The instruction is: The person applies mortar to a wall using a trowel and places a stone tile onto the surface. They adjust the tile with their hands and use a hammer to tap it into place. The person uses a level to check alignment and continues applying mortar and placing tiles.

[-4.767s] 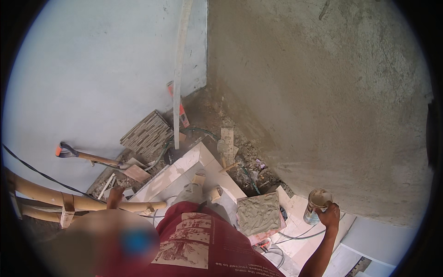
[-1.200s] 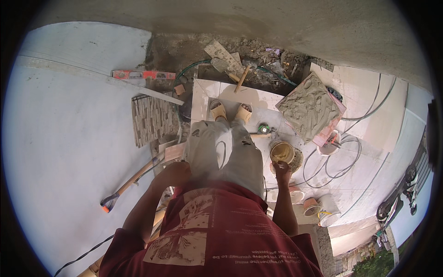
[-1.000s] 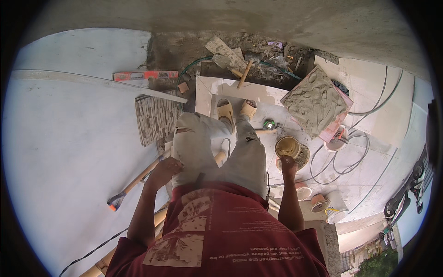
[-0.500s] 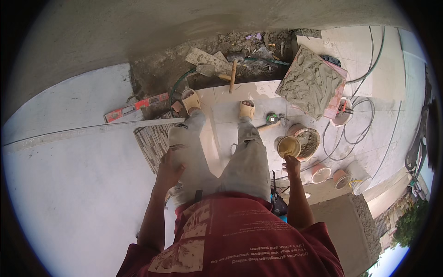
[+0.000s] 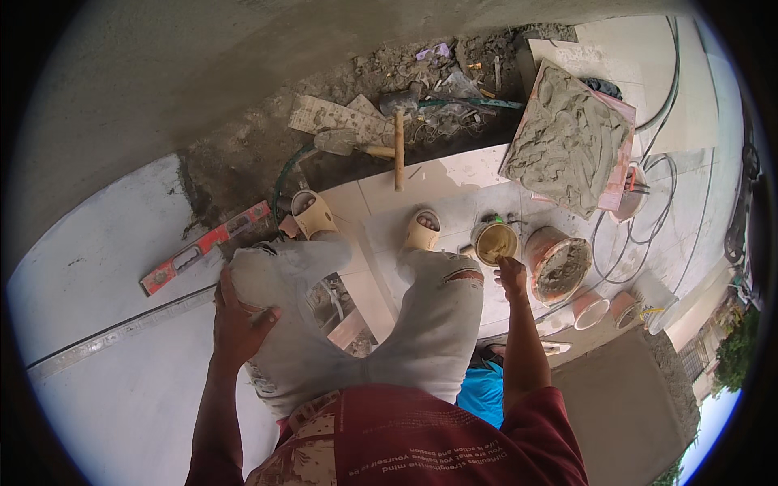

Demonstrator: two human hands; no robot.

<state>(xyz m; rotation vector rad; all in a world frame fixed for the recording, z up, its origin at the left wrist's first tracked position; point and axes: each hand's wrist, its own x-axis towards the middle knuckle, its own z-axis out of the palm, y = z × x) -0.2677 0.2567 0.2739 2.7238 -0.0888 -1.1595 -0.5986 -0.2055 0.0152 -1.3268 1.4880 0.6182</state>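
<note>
My left hand [image 5: 243, 322] rests on my left knee with its fingers apart, holding nothing. Closed at the near rim of a small yellowish round pot [image 5: 494, 245] is my right hand [image 5: 511, 277]. Something yellow-brown shows inside the pot, too indistinct to name. Just right of it stands a bucket of grey mortar [image 5: 565, 267]. Beyond, a tile [image 5: 567, 138] lies with a thick, ridged coat of mortar over its face. A bit of green, perhaps from a tape measure, shows behind the pot, which mostly hides it.
A red spirit level [image 5: 207, 247] and a long metal straightedge [image 5: 121, 336] lie at the left. A trowel [image 5: 336, 142] and a wooden-handled mallet [image 5: 399, 150] lie ahead, by rubble. Small buckets [image 5: 590, 309] and looped cable [image 5: 648, 231] are at the right.
The pot has moved left, away from above the mortar bucket, in my right hand. My body has bent or lowered, and my left hand has shifted left, onto the knee.
</note>
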